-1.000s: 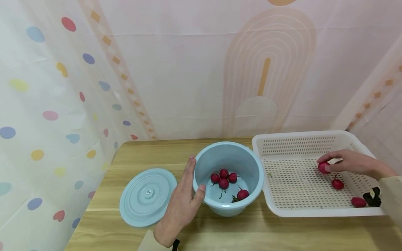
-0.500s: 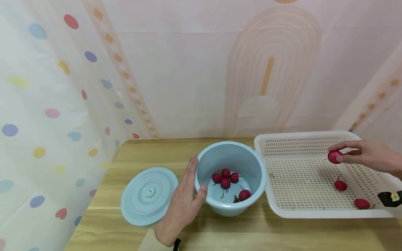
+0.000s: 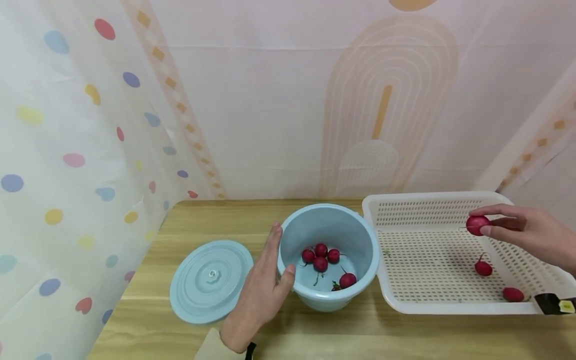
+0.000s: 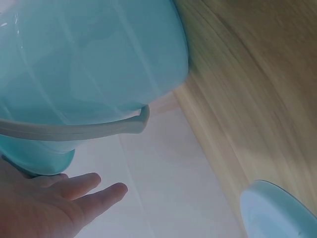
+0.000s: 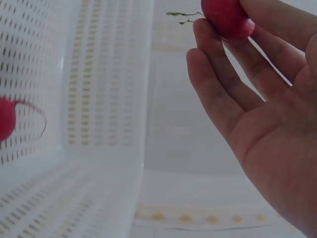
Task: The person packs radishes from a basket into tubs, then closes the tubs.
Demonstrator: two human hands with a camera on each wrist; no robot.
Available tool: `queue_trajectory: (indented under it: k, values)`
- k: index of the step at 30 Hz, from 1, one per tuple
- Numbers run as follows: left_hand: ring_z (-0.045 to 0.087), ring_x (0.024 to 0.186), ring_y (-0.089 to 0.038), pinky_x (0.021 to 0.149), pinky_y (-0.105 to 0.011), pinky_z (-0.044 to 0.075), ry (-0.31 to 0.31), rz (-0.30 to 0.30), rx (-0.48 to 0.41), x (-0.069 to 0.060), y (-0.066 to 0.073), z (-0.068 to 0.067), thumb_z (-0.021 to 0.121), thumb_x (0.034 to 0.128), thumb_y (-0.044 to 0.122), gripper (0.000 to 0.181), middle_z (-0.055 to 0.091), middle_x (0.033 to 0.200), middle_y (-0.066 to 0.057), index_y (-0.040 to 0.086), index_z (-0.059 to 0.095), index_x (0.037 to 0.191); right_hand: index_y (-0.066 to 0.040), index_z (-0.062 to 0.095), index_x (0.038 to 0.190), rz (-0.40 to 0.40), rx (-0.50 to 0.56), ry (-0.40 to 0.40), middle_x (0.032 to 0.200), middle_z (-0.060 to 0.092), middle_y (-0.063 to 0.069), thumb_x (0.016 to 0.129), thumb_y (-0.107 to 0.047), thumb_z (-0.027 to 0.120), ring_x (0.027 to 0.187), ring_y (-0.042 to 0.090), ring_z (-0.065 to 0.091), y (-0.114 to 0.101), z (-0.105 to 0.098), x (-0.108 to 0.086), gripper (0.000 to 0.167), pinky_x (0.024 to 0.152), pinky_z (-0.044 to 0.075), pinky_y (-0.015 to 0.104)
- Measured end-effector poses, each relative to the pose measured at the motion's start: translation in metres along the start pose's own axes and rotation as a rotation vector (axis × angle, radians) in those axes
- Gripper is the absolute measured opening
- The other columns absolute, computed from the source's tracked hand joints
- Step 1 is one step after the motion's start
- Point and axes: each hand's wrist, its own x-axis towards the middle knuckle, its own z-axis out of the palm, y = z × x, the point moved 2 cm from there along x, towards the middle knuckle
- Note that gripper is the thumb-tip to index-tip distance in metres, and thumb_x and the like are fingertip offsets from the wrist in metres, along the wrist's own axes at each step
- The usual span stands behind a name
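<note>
My right hand [image 3: 533, 232] pinches a red radish [image 3: 477, 225] between thumb and fingers above the right part of the white perforated basket [image 3: 427, 307]. In the right wrist view that radish [image 5: 228, 19] shows a thin root, held by the right hand [image 5: 267, 109]. Two more radishes, one [image 3: 483, 267] and another [image 3: 513, 294], lie in the basket. The left hand [image 3: 261, 295], fingers straight, rests against the left side of the light blue bucket [image 3: 330, 300]. Several radishes [image 3: 320, 264] lie at the bucket's bottom. The left wrist view shows the left hand [image 4: 54, 203] by the bucket's rim.
A round light blue lid [image 3: 211, 282] lies on the wooden table [image 3: 189, 220] left of the bucket, close to the left forearm. The bucket's grey handle [image 4: 74, 131] hangs along its side. Patterned curtains [image 3: 270, 125] stand behind and to the left.
The right hand has lifted the radish off the basket's floor and moved slightly right with it. The left hand stays at the bucket; the radishes inside lie as before.
</note>
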Motion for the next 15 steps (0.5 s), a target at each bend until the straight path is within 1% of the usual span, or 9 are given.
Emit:
queue_trajectory:
  k: [3,4,6,10,12,15]
  values:
    - [0.032,0.153,-0.027,0.113,-0.054,0.042,-0.004,0.000,-0.002,0.002,0.000,0.000,0.049,0.1028,0.038,0.076,0.018,0.173,-0.002,0.010,0.019,0.166,-0.003,0.066,0.130,-0.021,0.037,0.057,0.103,0.066,-0.025,0.099,-0.009,0.069,0.084,-0.005,0.066,-0.008,0.000,-0.005,0.032,0.065,0.054,0.015]
    - [0.032,0.153,-0.027,0.113,-0.054,0.041,-0.004,-0.001,-0.005,0.003,0.000,0.000,0.049,0.1025,0.038,0.076,0.019,0.173,-0.002,0.010,0.019,0.166,-0.003,0.066,0.129,-0.031,0.049,0.073,0.103,0.065,-0.027,0.098,-0.007,0.069,0.084,-0.006,0.066,-0.011,0.000,-0.006,0.031,0.065,0.053,0.013]
    - [0.031,0.153,-0.027,0.113,-0.054,0.041,-0.003,-0.002,-0.004,0.003,0.000,0.000,0.050,0.1020,0.037,0.076,0.019,0.172,-0.003,0.010,0.019,0.166,-0.004,0.068,0.128,-0.057,0.093,0.100,0.103,0.067,-0.026,0.097,-0.003,0.070,0.084,-0.006,0.067,-0.015,0.002,-0.009,0.031,0.067,0.052,0.011]
    - [0.031,0.153,-0.026,0.114,-0.054,0.040,-0.007,-0.017,-0.005,0.002,0.000,-0.001,0.051,0.1014,0.035,0.076,0.021,0.172,-0.006,0.010,0.019,0.166,-0.003,0.068,0.127,-0.113,0.132,0.139,0.104,0.069,-0.025,0.096,0.001,0.070,0.085,-0.004,0.069,-0.026,0.010,-0.015,0.031,0.072,0.051,0.007]
    - [0.030,0.154,-0.024,0.115,-0.053,0.040,-0.016,-0.031,-0.005,0.001,0.000,-0.002,0.051,0.1015,0.035,0.076,0.020,0.172,-0.003,0.011,0.019,0.167,-0.004,0.068,0.127,-0.120,0.148,0.158,0.106,0.068,-0.024,0.095,0.002,0.070,0.085,-0.002,0.069,-0.033,0.015,-0.019,0.033,0.073,0.051,0.007]
    - [0.031,0.153,-0.024,0.115,-0.053,0.040,-0.022,-0.044,-0.003,0.000,0.001,-0.003,0.050,0.1021,0.036,0.076,0.019,0.172,0.000,0.012,0.018,0.167,-0.003,0.067,0.130,-0.141,0.204,0.180,0.111,0.068,-0.017,0.095,0.006,0.068,0.088,0.000,0.070,-0.043,0.022,-0.024,0.037,0.076,0.052,0.008]
